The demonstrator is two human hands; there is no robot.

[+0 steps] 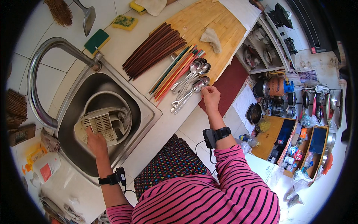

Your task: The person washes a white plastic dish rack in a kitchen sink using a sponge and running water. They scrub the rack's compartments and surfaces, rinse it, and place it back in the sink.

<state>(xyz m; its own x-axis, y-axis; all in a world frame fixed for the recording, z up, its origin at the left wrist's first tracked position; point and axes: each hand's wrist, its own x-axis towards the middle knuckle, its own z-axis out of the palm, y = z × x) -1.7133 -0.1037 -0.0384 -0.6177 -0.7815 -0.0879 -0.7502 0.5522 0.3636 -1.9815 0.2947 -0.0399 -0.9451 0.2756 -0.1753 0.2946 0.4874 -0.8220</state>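
My left hand is in the sink, its fingers on the edge of a white slotted plastic utensil holder. The holder lies tilted in a round basin together with a grey cloth. My right hand touches the bowl end of a metal spoon at the near side of a pile of metal spoons on the counter. Beside the spoons lie coloured chopsticks, and beyond them a row of dark brown wooden chopsticks.
A chrome faucet arches over the stainless steel sink. Sponges lie behind the sink. A wooden board bears a crumpled cloth. Bottles stand left of the sink.
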